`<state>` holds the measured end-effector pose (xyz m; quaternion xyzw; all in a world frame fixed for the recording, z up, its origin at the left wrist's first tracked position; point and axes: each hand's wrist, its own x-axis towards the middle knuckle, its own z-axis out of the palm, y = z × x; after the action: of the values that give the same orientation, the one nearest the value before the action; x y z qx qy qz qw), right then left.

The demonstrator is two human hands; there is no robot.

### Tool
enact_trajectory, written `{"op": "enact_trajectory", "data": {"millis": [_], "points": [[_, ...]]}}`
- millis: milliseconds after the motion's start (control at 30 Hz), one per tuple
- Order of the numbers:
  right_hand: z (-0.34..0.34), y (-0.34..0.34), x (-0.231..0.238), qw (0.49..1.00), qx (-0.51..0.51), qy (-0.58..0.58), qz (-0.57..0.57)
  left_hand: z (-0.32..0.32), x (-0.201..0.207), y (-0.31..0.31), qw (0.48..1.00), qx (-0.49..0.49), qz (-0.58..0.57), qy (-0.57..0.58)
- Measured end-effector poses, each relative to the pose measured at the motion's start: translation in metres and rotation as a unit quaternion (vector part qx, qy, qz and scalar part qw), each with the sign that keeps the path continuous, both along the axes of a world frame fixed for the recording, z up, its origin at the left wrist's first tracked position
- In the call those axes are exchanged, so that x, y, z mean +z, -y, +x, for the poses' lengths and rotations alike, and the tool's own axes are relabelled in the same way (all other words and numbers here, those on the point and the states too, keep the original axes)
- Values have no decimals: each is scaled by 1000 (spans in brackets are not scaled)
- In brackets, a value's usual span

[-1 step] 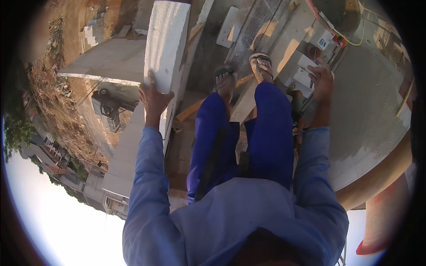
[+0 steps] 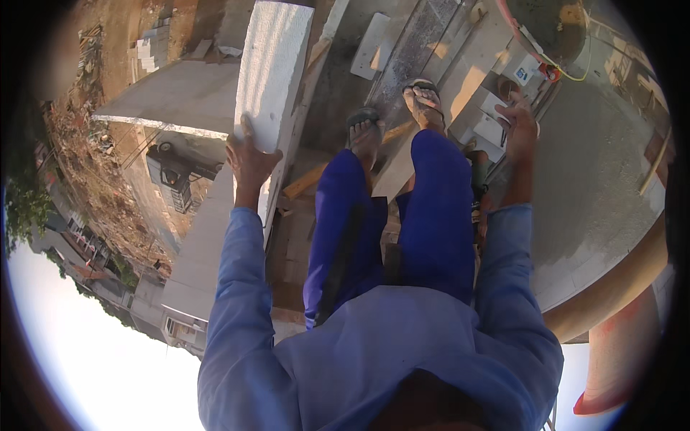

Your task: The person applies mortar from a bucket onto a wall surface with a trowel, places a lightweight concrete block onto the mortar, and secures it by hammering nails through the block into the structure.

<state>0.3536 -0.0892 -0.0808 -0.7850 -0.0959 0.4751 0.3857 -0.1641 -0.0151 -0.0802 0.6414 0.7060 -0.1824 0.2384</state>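
My left hand [image 2: 251, 161] lies on the top of a long white block wall [image 2: 269, 65]. Its thumb and fingers are spread over the rough surface, and it holds nothing. On the right, my right hand [image 2: 519, 129] is raised beside several white blocks [image 2: 491, 129]. Its fingers are apart and bent a little, and I see nothing held in them. Whether its fingertips touch the nearest block I cannot tell. A round brown object [image 2: 509, 87] is just beyond those fingers.
My sandalled feet [image 2: 424, 97] stand apart on narrow boards and ledges, high above the ground. A wooden strip [image 2: 305, 182] runs beside the wall. To the right spreads a grey surface [image 2: 586, 158]; a red hose [image 2: 519, 32] and a yellow cord [image 2: 571, 73] lie farther off. A vehicle [image 2: 171, 176] stands far below left.
Very little differs. My right hand has shifted slightly forward near the white blocks, and the view has moved a touch. My left hand keeps its place on the wall.
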Motion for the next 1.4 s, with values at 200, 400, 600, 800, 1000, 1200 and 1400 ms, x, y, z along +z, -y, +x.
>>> {"op": "enact_trajectory", "data": {"millis": [200, 400, 600, 800, 1000, 1200, 1400], "points": [[-12, -130, -47, 990, 124, 6, 66, 10, -8, -2, 999, -19, 26, -34], [-24, -239, -82, 947, 280, 77, 134, -8, -25, 16, 995, -31, 95, 24], [-104, -287, -39, 795, 491, 91, 344, -9, -22, 10, 997, -2, 82, 11], [-249, -305, -2, 441, 793, 186, 376, -11, -17, 17, 996, 31, 87, 17], [-333, -272, -16, 178, 875, 237, 383, -2, -17, 17, 996, 55, 68, -20], [-366, -228, -20, 113, 884, 303, 336, 4, -12, 34, 988, 108, 106, 32], [-372, -223, -33, 100, 876, 321, 347, 3, -43, 59, 960, 89, 263, 16]]}}
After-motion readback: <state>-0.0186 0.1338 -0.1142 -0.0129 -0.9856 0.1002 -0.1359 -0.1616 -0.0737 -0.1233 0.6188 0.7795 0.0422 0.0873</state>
